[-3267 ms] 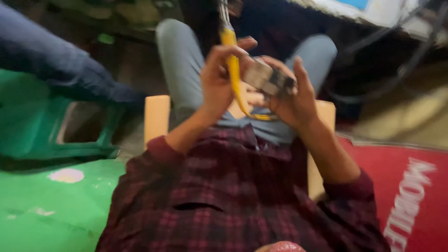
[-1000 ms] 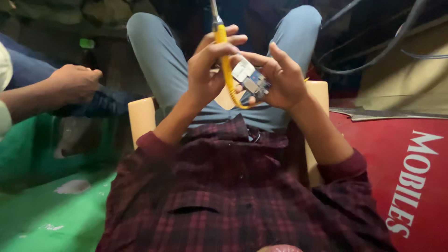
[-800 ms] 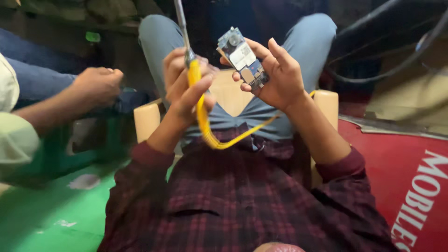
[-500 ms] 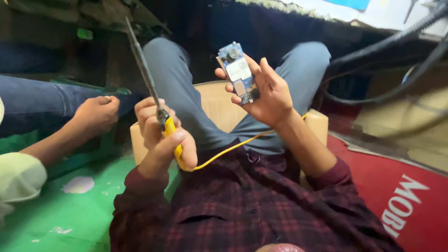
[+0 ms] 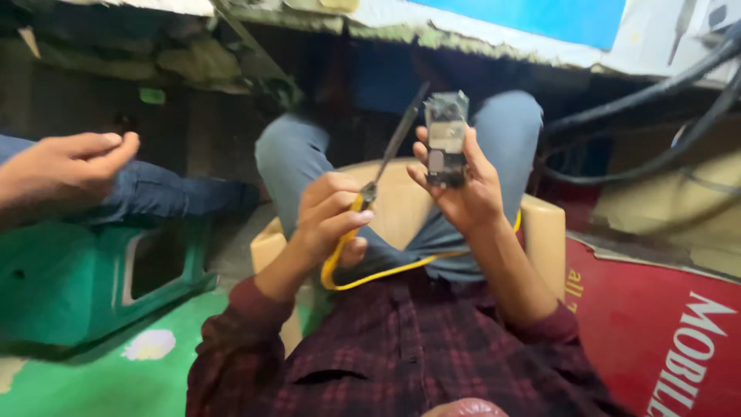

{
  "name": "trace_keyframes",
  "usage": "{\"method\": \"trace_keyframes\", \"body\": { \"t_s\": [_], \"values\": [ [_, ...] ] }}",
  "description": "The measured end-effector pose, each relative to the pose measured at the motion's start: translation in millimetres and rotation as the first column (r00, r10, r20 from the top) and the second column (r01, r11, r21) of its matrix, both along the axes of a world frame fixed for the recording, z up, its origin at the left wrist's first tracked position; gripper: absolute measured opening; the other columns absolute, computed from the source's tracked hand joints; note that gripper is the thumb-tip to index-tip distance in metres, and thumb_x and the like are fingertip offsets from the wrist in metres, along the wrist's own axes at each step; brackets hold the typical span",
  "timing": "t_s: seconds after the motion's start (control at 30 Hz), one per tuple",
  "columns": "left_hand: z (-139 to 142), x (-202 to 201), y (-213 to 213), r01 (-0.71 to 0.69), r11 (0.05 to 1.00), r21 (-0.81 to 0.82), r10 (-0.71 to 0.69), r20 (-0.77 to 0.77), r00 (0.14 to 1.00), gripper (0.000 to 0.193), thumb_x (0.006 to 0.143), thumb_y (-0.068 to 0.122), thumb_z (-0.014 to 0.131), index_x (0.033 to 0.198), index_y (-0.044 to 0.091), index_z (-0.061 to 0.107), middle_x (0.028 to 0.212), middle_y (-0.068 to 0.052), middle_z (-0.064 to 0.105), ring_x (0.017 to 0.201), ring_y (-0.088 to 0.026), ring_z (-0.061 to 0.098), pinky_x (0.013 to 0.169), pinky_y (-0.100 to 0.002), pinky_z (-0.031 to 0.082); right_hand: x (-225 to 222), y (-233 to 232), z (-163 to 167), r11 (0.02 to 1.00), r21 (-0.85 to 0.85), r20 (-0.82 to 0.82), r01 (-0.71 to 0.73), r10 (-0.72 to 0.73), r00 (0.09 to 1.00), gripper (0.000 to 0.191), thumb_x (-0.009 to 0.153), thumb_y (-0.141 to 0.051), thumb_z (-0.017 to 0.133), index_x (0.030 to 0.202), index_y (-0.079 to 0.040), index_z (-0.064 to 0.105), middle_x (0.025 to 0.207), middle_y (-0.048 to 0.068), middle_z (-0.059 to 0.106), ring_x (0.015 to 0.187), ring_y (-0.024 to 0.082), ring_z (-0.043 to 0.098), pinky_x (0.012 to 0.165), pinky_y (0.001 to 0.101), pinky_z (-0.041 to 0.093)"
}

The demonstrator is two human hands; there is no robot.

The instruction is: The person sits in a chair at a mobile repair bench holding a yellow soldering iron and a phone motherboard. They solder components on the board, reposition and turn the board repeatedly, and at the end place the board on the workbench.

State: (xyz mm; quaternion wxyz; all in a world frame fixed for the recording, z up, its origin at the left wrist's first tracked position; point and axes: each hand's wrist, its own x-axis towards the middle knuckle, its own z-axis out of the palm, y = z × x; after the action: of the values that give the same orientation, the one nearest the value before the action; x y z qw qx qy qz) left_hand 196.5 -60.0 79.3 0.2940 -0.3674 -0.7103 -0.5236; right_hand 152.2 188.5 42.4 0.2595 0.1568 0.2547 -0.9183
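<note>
Left hand [image 5: 328, 220]: closed around a soldering iron [image 5: 390, 158] with a yellow cord [image 5: 386, 270], over the lap.
Right hand [image 5: 463, 189]: grips a small circuit board [image 5: 445, 139] upright, just beside the iron's tip.
Beyond: another person's hand [image 5: 65, 166] above a green stool [image 5: 69, 286].

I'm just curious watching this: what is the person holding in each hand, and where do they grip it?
The left hand pinches a thin metal probe at its yellow-corded handle end. The right hand holds a small electronic module upright by its lower edges.
</note>
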Motion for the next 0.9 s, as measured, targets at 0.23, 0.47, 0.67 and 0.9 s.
{"method": "trace_keyframes", "body": {
  "t_s": [0.23, 0.47, 0.67, 0.9],
  "values": [
    [-61.6, 6.1, 10.8, -0.055, 0.989, 0.138, 0.047, 0.061, 0.997, 0.032, 0.106, 0.029, 0.056, 0.127, 0.011, 0.040, 0.105, -0.015, 0.070, 0.093, -0.034, 0.069, 0.082, -0.044, 0.057, 10.8, -0.3, 4.8, 0.994, 0.110, 0.015, 0.014, -0.015, 1.000, 0.045, 0.112, -0.040, 0.041, 0.138, -0.007, 0.057, 0.130, 0.017, 0.066, 0.112, 0.031, 0.068, 0.097, 0.0536, 0.056],
    [-54.2, 2.6, 9.0, -0.109, 0.990, 0.091, 0.110, -0.012, 0.994, 0.033, 0.106, 0.031, 0.054, 0.128, 0.011, 0.039, 0.107, -0.016, 0.071, 0.094, -0.034, 0.069, 0.082, -0.044, 0.059, 5.9, -0.4, 14.8, 0.996, -0.050, -0.091, -0.072, 0.067, 0.994, 0.046, 0.114, -0.036, 0.039, 0.138, 0.000, 0.056, 0.131, 0.023, 0.064, 0.112, 0.035, 0.068, 0.097, 0.0557, 0.055],
    [-23.1, 3.9, 16.2, -0.162, 0.987, -0.022, 0.160, -0.076, 0.984, 0.028, 0.109, 0.030, 0.053, 0.126, 0.009, 0.042, 0.107, -0.016, 0.071, 0.095, -0.035, 0.069, 0.082, -0.047, 0.058, 3.5, 0.4, 24.7, 0.980, -0.090, -0.092, -0.177, 0.169, 0.981, 0.043, 0.112, -0.034, 0.041, 0.135, -0.001, 0.055, 0.132, 0.019, 0.063, 0.121, 0.032, 0.065, 0.109, 0.0538, 0.054],
    [-15.6, -3.5, 24.6, -0.342, 0.940, 0.005, 0.339, -0.139, 0.930, 0.030, 0.111, 0.035, 0.048, 0.126, 0.009, 0.043, 0.100, -0.016, 0.073, 0.091, -0.033, 0.069, 0.081, -0.045, 0.059, 4.4, 19.3, 2.8, 0.984, -0.021, -0.252, -0.178, 0.167, 0.953, 0.045, 0.110, -0.032, 0.057, 0.141, 0.001, 0.053, 0.140, 0.017, 0.061, 0.118, 0.023, 0.064, 0.102, 0.0411, 0.054]
  ]
}}
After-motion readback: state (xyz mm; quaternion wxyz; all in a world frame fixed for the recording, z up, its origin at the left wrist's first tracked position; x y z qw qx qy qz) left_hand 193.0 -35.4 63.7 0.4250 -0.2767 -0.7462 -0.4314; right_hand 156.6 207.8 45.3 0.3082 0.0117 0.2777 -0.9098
